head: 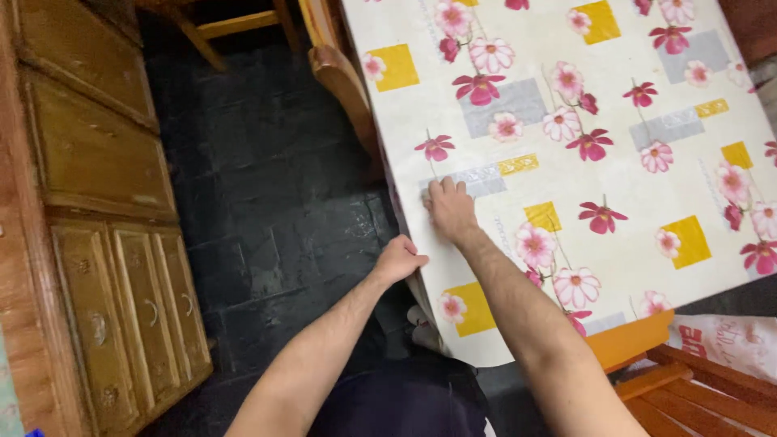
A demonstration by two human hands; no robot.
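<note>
Fingers (443,191) of the right hand (450,212) lie flat and close together, pressing the flowery tablecloth (615,174) near the counter's left edge, while the left hand (398,260) looks curled round the overhanging hem just below, though I can't tell exactly how it's pinching. To my eye, doing this well means keeping that top hand flat so the cloth can't creep, and tugging the hem evenly. The cloth's long axis runs near to far, skewed slightly, alongside the dark floor (275,202) and wooden cabinet (105,243).

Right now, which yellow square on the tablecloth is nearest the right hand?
The yellow square just right of the right hand; the other yellow squares lie farther off.
</note>
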